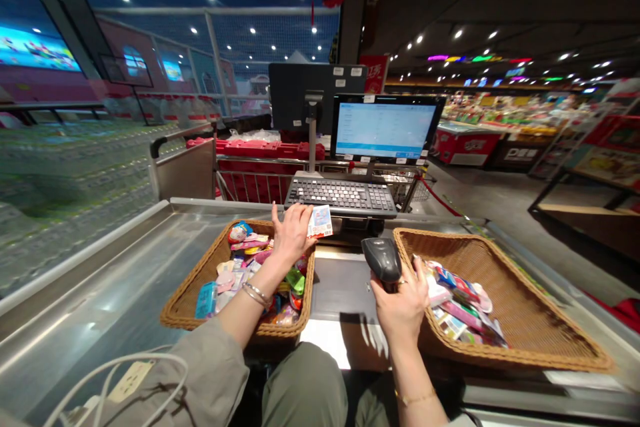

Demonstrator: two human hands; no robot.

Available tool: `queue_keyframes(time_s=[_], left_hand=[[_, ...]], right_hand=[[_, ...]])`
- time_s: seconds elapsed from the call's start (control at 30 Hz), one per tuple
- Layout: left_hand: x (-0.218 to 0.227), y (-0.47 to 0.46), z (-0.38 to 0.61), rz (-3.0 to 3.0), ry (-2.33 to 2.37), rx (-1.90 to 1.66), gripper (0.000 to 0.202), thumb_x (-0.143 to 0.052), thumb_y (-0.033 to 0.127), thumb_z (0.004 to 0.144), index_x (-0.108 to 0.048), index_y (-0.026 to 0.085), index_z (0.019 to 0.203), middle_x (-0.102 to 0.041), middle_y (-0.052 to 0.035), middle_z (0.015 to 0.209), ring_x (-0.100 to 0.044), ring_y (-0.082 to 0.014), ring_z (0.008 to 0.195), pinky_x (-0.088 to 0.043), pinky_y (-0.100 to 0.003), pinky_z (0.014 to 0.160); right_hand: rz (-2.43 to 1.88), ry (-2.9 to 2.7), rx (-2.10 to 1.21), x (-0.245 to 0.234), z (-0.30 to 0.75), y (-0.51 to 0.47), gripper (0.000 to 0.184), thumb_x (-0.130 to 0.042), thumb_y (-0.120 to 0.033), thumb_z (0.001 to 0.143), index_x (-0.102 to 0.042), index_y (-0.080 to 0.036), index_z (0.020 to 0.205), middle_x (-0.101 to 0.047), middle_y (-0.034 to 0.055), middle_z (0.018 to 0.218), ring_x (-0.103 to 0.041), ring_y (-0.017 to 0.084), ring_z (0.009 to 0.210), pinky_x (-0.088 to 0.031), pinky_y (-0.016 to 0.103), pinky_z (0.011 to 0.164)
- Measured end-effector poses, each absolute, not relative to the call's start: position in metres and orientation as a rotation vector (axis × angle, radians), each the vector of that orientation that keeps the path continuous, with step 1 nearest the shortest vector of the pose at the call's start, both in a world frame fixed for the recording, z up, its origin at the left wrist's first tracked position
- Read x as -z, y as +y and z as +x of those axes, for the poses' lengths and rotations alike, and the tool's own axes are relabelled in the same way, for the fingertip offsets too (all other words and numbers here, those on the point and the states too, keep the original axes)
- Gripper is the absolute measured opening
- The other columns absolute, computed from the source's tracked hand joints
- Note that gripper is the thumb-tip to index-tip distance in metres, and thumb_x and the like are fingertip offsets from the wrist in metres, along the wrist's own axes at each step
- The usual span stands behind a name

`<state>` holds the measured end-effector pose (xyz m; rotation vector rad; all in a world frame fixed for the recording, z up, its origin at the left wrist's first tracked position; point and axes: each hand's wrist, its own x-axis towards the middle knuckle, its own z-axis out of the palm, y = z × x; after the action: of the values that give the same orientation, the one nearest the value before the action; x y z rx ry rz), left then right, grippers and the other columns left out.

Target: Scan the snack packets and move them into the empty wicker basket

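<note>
My left hand (293, 232) is closed on a small flat box (321, 221) with a white and blue picture face and a barcode. It hovers over the inner edge of the left wicker basket (183, 300), which holds several small colourful packaged goods (243, 273). In my right hand (404, 303) is a black barcode scanner (383, 259), gripped by its handle, its head tilted up and toward the left. The right wicker basket (545, 307) stands beside that hand, with several packages (463, 300) gathered at its left end.
Behind the baskets stand a black keyboard (343, 193) and a lit monitor (385, 130). A metal counter (115, 260) runs along the left, with white cables (145, 355) at its near end. A shopping cart (250, 180) is beyond the counter.
</note>
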<state>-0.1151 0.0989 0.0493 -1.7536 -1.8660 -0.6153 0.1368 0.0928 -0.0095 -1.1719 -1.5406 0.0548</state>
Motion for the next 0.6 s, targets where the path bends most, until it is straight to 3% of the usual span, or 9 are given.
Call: queue_keyframes(time_s=[0.17, 0.37, 0.6], left_hand=[[-0.051, 0.101, -0.094, -1.761, -1.873, 0.641, 0.077, -0.077, 0.029, 0.073, -0.046, 0.02, 0.143, -0.057, -0.0166, 0.136, -0.042, -0.0366, 0.136, 0.0, -0.072, 0.117], [-0.046, 0.108, -0.081, -1.759, -1.868, 0.696, 0.078, -0.077, 0.032, 0.074, -0.044, 0.022, 0.144, -0.057, -0.0155, 0.137, -0.041, -0.0369, 0.137, 0.001, -0.071, 0.117], [-0.033, 0.112, -0.082, -1.756, -1.854, 0.715, 0.081, -0.078, 0.036, 0.074, -0.043, 0.021, 0.145, -0.056, -0.0148, 0.138, -0.04, -0.0357, 0.138, 0.007, -0.069, 0.117]], right_hand=[[-1.179, -1.596, -0.051, 0.01, 0.138, 0.092, 0.037, -0.066, -0.036, 0.078, -0.069, -0.017, 0.11, -0.065, 0.0135, 0.126, -0.039, 0.038, 0.137, -0.027, 0.062, 0.11], [-1.181, -1.635, -0.028, 0.009, 0.141, 0.092, 0.024, -0.066, -0.031, 0.076, -0.07, -0.019, 0.095, -0.065, 0.011, 0.128, -0.037, 0.037, 0.138, -0.026, 0.06, 0.111], [-1.185, -1.708, -0.025, 0.006, 0.139, 0.089, 0.019, -0.064, -0.031, 0.077, -0.07, -0.02, 0.091, -0.064, 0.0092, 0.129, -0.035, 0.035, 0.14, -0.025, 0.059, 0.11]])
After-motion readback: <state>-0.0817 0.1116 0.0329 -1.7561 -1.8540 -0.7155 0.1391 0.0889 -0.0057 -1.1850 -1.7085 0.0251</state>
